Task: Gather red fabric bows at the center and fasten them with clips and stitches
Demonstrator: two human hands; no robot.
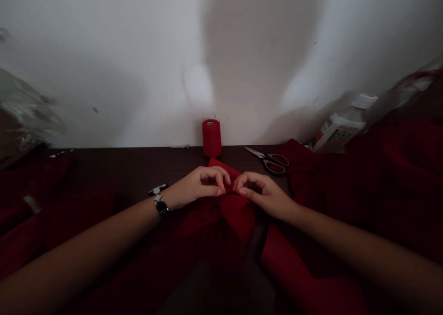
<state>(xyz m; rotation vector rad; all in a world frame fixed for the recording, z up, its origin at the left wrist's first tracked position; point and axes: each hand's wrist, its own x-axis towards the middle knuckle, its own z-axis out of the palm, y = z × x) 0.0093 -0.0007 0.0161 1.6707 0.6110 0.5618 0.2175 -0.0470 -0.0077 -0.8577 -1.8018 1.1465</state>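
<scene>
Red fabric (pixel 238 213) lies bunched in front of me, with a fold rising between my hands. My left hand (pixel 204 183), a bracelet (pixel 161 204) at its wrist, pinches the fabric between thumb and fingers. Close beside it, my right hand (pixel 265 193) pinches the same fabric, fingertips almost touching the left ones. Any needle or thread between the fingertips is too small to make out. Just behind the hands stands a spool of red thread (pixel 212 139) with several pins or needles stuck in its top.
Scissors (pixel 268 160) lie right of the spool, their blades toward the wall (pixel 145 66). A white-capped bottle (pixel 341 126) leans at the right beside more red cloth (pixel 380 176). A small clip (pixel 180 146) lies by the wall. Clear plastic (pixel 24 103) is at the left.
</scene>
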